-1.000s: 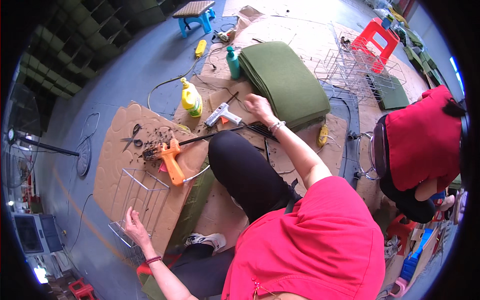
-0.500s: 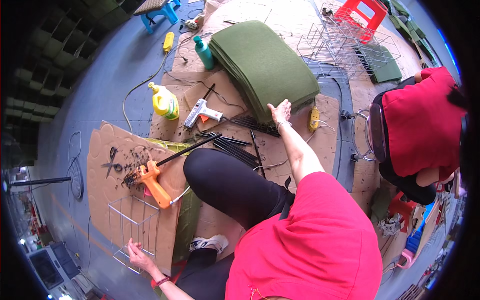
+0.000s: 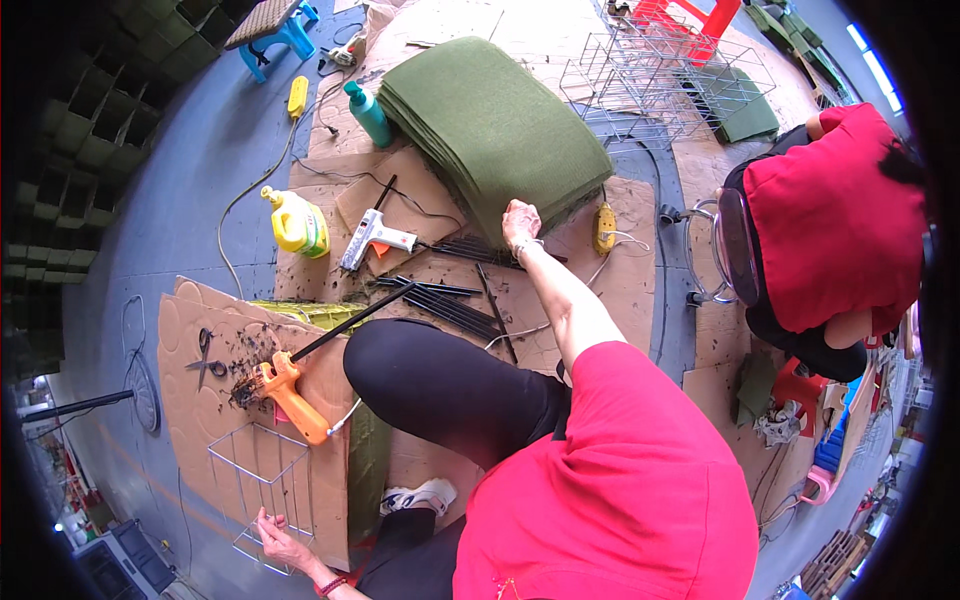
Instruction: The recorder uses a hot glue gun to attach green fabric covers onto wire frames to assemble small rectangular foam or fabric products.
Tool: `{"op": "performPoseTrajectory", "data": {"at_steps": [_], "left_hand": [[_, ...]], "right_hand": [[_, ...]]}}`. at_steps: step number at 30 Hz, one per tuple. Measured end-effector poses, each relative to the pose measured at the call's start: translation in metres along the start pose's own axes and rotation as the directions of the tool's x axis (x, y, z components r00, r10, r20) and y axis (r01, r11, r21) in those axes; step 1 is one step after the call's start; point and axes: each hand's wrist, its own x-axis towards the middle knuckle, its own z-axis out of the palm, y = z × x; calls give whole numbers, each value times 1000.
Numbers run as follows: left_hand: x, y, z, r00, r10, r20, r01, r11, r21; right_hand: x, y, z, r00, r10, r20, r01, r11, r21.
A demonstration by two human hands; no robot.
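Observation:
My right hand [image 3: 520,222] reaches forward to the near edge of a thick stack of green felt sheets [image 3: 490,120], with the fingers curled onto that edge. My left hand [image 3: 280,545] is low at the left, gripping the bottom of a wire grid frame [image 3: 258,478] that lies on brown cardboard [image 3: 200,320]. An orange glue gun [image 3: 285,392] with a long black stick rests just above the frame. A white glue gun [image 3: 370,236] and a bundle of black sticks [image 3: 445,300] lie between my knee and the felt.
A yellow jug [image 3: 298,222], a teal bottle [image 3: 368,112] and scissors [image 3: 203,357] sit at the left. Wire cages [image 3: 670,75] stand behind the felt. Another person in red [image 3: 830,220] crouches at the right. A blue stool [image 3: 275,25] stands at the far left.
My right hand has moved right from the white glue gun to the edge of the felt stack. My left hand has stayed on the wire frame.

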Motion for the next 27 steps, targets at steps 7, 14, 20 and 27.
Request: {"op": "performPoseTrajectory", "data": {"at_steps": [7,14,20,27], "left_hand": [[-7,-2,-9,1000,-2,-10,2,1000,-4],[-2,-22,-8,999,-32,11,32,999,-20],[1,-35,-7,996,-72,49,73,997,-12],[2,-33,-6,993,-109,52,111,993,-43]], "right_hand": [[36,5,-42,989,13,-147,-20,999,-42],[119,100,-66,980,199,19,-199,979,38],[156,132,-71,970,198,139,-216,967,133],[142,104,-93,977,213,33,-208,971,-114]]}}
